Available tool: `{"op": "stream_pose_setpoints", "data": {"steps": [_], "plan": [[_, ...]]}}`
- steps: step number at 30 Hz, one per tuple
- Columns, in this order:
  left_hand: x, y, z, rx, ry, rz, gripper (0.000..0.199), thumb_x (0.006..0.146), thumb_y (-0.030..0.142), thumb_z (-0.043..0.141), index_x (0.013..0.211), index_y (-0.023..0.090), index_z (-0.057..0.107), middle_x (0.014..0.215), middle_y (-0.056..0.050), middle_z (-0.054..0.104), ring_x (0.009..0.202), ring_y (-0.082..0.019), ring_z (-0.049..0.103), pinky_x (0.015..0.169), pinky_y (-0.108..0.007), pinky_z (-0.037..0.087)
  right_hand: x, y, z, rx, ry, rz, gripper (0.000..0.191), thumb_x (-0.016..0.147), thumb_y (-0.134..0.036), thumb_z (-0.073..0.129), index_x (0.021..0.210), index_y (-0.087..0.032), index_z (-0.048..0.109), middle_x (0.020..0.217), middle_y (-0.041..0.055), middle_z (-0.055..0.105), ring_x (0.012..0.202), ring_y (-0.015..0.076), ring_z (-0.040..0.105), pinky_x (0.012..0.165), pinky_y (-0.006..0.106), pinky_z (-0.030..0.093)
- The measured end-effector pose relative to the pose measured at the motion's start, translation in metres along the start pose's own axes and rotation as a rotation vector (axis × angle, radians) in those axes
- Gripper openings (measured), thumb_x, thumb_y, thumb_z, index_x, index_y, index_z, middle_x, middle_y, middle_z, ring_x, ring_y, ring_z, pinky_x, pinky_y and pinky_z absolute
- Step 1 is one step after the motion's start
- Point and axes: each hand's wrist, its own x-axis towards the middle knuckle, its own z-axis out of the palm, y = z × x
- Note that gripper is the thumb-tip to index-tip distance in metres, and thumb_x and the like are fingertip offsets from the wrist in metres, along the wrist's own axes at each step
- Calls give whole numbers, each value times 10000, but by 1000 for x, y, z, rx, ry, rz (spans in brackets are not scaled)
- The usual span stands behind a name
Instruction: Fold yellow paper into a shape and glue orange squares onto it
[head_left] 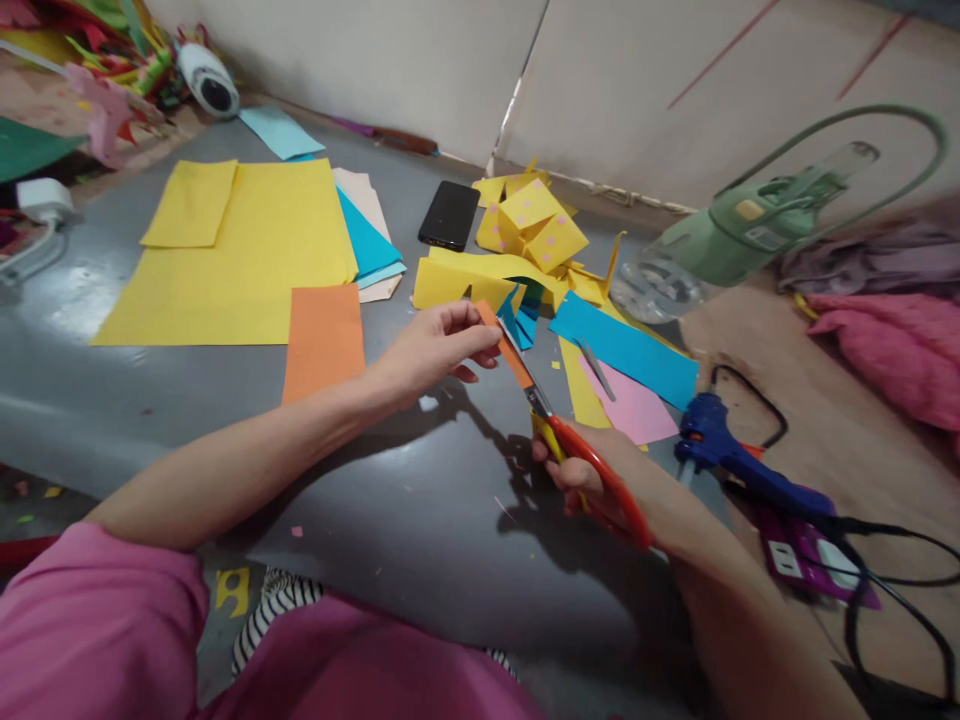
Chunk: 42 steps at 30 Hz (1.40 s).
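Note:
Between thumb and fingers, my left hand (446, 345) pinches the upper end of a narrow orange paper strip (511, 355). My right hand (581, 475) is wrapped round the red and yellow handles of a pair of scissors (592, 455). The blades point up and left and lie along the strip; whether they are cutting into it I cannot tell. Just beyond my left hand are folded yellow paper pieces (454, 283) and small blue paper scraps (527, 325). An orange paper rectangle (324, 340) lies left of that hand, partly behind my forearm.
Yellow sheets (262, 250) cover the left of the grey table. A black phone (450, 214) and dotted yellow paper pieces (536, 225) lie at the back. To the right are blue paper (626, 345), pink paper (634, 405), tweezers (597, 370), a blue glue gun (739, 460) and a green bottle (720, 240).

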Motion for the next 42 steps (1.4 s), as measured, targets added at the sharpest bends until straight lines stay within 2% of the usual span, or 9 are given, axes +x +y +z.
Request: {"op": "stream_pose_setpoints", "data": {"steps": [9, 16, 21, 25, 31, 38, 42], "plan": [[-1, -1, -1, -5, -10, 4, 159, 885, 261, 622, 783, 174, 537, 784, 13, 620, 779, -109, 638, 652, -223, 449, -3, -14, 6, 59, 44, 107, 576, 720, -771, 634, 798, -214, 512, 634, -40, 496, 513, 125, 528, 462, 254, 484], [-1, 0, -1, -52, -8, 7, 185, 882, 216, 630, 744, 172, 516, 729, 31, 600, 709, -85, 625, 620, -200, 456, -2, 5, 1, 18, 21, 0, 530, 779, -727, 630, 861, -210, 546, 656, -41, 503, 501, 114, 515, 465, 241, 466], [0, -1, 1, -190, -3, -29, 189, 896, 181, 627, 749, 170, 509, 708, 41, 598, 649, -71, 626, 601, -198, 490, -1, 16, 0, 10, 25, -15, 569, 786, -764, 617, 889, -209, 546, 692, -25, 532, 541, 118, 509, 489, 239, 454], [3, -5, 1, -289, 27, 0, 190, 886, 208, 662, 775, 177, 512, 722, 42, 616, 638, -71, 645, 547, -173, 462, -1, 14, 3, 19, 55, -43, 662, 748, -844, 577, 916, -204, 568, 715, -11, 540, 560, 129, 507, 483, 245, 438], [1, -7, 6, -314, -41, -29, 176, 889, 175, 652, 770, 164, 524, 725, 44, 631, 648, -76, 686, 569, -172, 484, 0, 10, 5, -38, 97, -74, 666, 757, -848, 562, 919, -203, 573, 697, 3, 566, 573, 147, 519, 497, 257, 434], [0, 2, 4, -334, 78, 13, 195, 904, 173, 645, 771, 174, 503, 674, 45, 653, 603, -62, 666, 565, -161, 477, -6, 4, 2, -60, 36, -49, 773, 688, -946, 485, 918, -211, 556, 690, -5, 542, 553, 137, 478, 467, 252, 411], [-2, 2, 5, -298, 32, -19, 183, 908, 187, 639, 770, 161, 522, 682, 36, 652, 597, -63, 663, 551, -164, 463, -5, 6, 4, -34, 37, -86, 795, 710, -952, 439, 945, -202, 560, 710, -4, 531, 573, 134, 481, 487, 248, 416]]}}
